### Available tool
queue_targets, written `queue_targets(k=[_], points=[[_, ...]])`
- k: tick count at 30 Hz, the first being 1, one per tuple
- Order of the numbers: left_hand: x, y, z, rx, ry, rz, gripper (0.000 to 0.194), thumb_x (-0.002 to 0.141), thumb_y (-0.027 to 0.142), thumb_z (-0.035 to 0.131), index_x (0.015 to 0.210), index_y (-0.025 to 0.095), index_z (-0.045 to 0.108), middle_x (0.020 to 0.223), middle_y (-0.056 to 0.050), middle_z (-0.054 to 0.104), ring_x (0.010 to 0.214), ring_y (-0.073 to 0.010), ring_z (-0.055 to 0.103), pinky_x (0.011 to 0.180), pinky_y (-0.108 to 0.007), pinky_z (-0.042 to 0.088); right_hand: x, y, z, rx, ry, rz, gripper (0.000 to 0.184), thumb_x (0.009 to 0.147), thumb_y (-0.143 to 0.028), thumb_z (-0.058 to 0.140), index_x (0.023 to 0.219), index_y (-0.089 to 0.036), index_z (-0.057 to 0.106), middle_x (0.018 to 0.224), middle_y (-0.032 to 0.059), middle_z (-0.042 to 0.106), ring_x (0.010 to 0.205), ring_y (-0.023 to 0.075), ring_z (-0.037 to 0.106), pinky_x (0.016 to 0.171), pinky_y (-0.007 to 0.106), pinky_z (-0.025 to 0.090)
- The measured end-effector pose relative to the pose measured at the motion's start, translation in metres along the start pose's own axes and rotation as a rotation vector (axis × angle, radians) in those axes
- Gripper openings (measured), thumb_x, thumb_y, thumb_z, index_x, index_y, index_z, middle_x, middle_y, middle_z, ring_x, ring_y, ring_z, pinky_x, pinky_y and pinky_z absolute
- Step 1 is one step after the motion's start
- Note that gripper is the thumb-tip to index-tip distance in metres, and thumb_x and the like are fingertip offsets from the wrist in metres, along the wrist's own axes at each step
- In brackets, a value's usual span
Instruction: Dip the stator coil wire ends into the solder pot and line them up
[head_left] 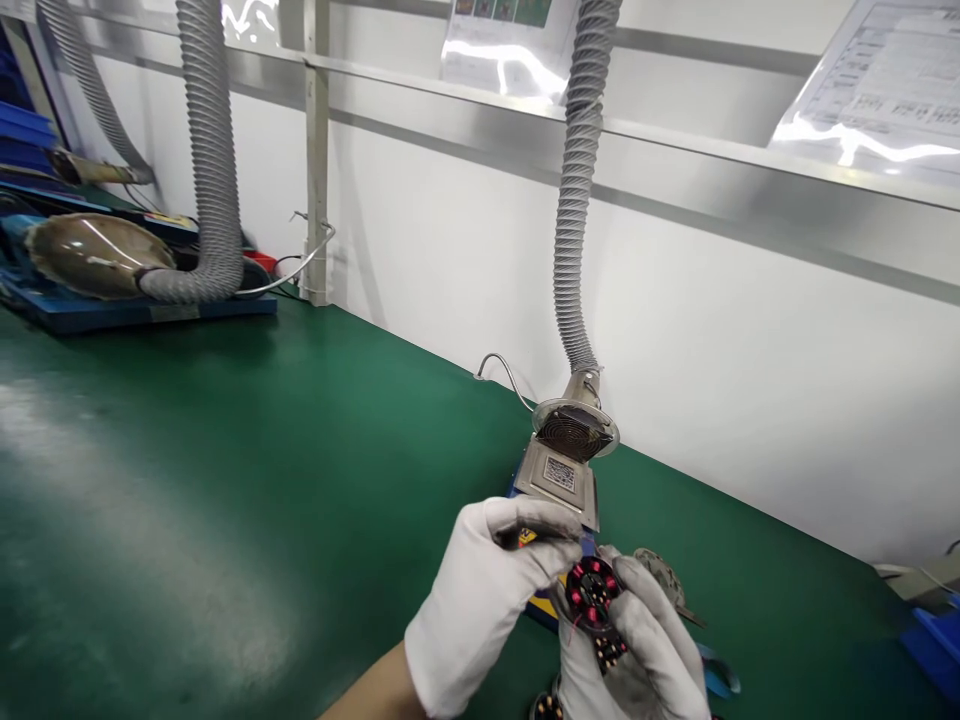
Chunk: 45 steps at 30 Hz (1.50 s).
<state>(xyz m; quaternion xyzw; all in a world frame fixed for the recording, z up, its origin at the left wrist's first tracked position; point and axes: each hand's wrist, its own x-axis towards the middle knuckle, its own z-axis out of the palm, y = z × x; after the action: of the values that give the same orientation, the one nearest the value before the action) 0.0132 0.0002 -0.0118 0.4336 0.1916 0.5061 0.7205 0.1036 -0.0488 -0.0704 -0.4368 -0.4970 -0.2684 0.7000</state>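
Observation:
My right hand, in a white glove with greyed fingertips, grips a small round motor stator with red wire coils around a black ring. A thin red wire hangs from its lower edge. Just left of the stator, my left hand, gloved too, has thumb and forefinger pinched together; what is between them, if anything, is too small to make out. Below the stator, a second dark part with gold-coloured contacts shows between the right fingers. Another such round part is cut off by the bottom edge.
Behind my hands stands a metal-topped device with a fan-like extraction hood on a grey hose. A round grey metal piece and a blue tool handle lie at right. Blue trays sit far left on the green bench.

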Motion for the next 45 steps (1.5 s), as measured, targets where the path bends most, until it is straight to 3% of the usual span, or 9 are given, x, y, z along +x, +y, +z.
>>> queue_targets(k=[3, 8, 15, 24, 26, 31, 33, 38, 45], points=[[0.000, 0.003, -0.006, -0.035, 0.003, 0.080, 0.015, 0.064, 0.018, 0.077, 0.077, 0.020, 0.072, 0.081, -0.001, 0.071, 0.075, -0.0130, 0.064, 0.071, -0.017, 0.051, 0.002, 0.001, -0.001, -0.001, 0.000, 0.006, 0.044, 0.068, -0.008, 0.073, 0.106, -0.027, 0.061, 0.112, -0.0002, 0.063, 0.094, 0.0165, 0.064, 0.077, 0.027, 0.055], [-0.001, 0.008, -0.006, 0.040, -0.155, -0.107, 0.023, 0.065, 0.010, 0.073, 0.087, 0.018, 0.071, 0.087, -0.003, 0.070, 0.078, -0.0130, 0.062, 0.071, -0.018, 0.049, 0.002, 0.002, -0.005, -0.004, -0.073, -0.050, 0.061, 0.062, 0.003, 0.071, 0.113, -0.028, 0.058, 0.115, -0.0007, 0.062, 0.097, 0.0193, 0.063, 0.080, 0.032, 0.055], [0.003, 0.002, 0.000, -0.077, -0.097, -0.121, 0.015, 0.062, 0.010, 0.076, 0.076, 0.014, 0.072, 0.071, -0.002, 0.069, 0.067, -0.0098, 0.060, 0.063, -0.015, 0.049, -0.005, -0.003, 0.001, -0.049, 0.015, 0.049, 0.036, 0.067, -0.006, 0.072, 0.097, -0.021, 0.061, 0.103, 0.0048, 0.066, 0.091, 0.0218, 0.065, 0.074, 0.035, 0.057], [0.010, 0.005, -0.020, -0.143, 0.249, 0.189, 0.019, 0.065, 0.026, 0.081, 0.082, 0.024, 0.071, 0.082, 0.004, 0.071, 0.079, -0.0082, 0.065, 0.076, -0.010, 0.050, -0.004, -0.003, -0.005, 0.089, -0.088, 0.214, 0.044, 0.065, -0.002, 0.072, 0.102, -0.021, 0.057, 0.106, 0.0046, 0.063, 0.097, 0.0163, 0.063, 0.085, 0.029, 0.053], [0.007, 0.010, -0.022, -0.090, 0.202, 0.175, 0.020, 0.066, 0.025, 0.080, 0.085, 0.024, 0.071, 0.086, 0.002, 0.071, 0.082, -0.0097, 0.065, 0.077, -0.012, 0.050, -0.005, -0.004, -0.005, 0.082, -0.098, 0.219, 0.043, 0.064, -0.003, 0.072, 0.100, -0.020, 0.057, 0.105, 0.0062, 0.063, 0.094, 0.0181, 0.064, 0.081, 0.031, 0.055], [0.001, 0.016, -0.012, 0.095, -0.171, -0.090, 0.032, 0.067, 0.017, 0.076, 0.098, 0.019, 0.068, 0.095, -0.005, 0.068, 0.093, -0.0185, 0.061, 0.080, -0.022, 0.049, -0.010, -0.007, -0.006, -0.052, -0.111, 0.199, 0.035, 0.069, -0.012, 0.072, 0.099, -0.022, 0.056, 0.104, 0.0086, 0.063, 0.093, 0.0222, 0.065, 0.076, 0.036, 0.057], [-0.001, 0.013, -0.007, 0.059, -0.185, -0.139, 0.027, 0.066, 0.015, 0.075, 0.092, 0.017, 0.069, 0.087, -0.004, 0.068, 0.086, -0.0171, 0.062, 0.076, -0.023, 0.049, -0.010, -0.008, -0.007, -0.099, -0.138, 0.165, 0.035, 0.069, -0.013, 0.072, 0.099, -0.023, 0.056, 0.105, 0.0084, 0.063, 0.093, 0.0229, 0.065, 0.075, 0.037, 0.057], [-0.001, 0.001, 0.000, -0.065, -0.051, -0.088, 0.018, 0.062, 0.015, 0.077, 0.078, 0.014, 0.069, 0.075, -0.003, 0.068, 0.069, -0.0112, 0.060, 0.066, -0.018, 0.049, -0.004, -0.006, -0.008, -0.116, -0.159, 0.086, 0.038, 0.068, -0.007, 0.071, 0.098, -0.024, 0.055, 0.104, 0.0053, 0.063, 0.093, 0.0224, 0.064, 0.076, 0.036, 0.055], [-0.005, 0.009, -0.020, 0.169, 0.284, 0.350, 0.016, 0.069, 0.016, 0.074, 0.081, 0.024, 0.068, 0.085, 0.003, 0.069, 0.077, -0.0104, 0.064, 0.072, -0.014, 0.052, 0.000, -0.011, -0.007, -0.018, -0.067, 0.277, 0.036, 0.067, -0.011, 0.074, 0.095, -0.023, 0.055, 0.104, 0.0047, 0.061, 0.094, 0.0178, 0.062, 0.081, 0.032, 0.052]])
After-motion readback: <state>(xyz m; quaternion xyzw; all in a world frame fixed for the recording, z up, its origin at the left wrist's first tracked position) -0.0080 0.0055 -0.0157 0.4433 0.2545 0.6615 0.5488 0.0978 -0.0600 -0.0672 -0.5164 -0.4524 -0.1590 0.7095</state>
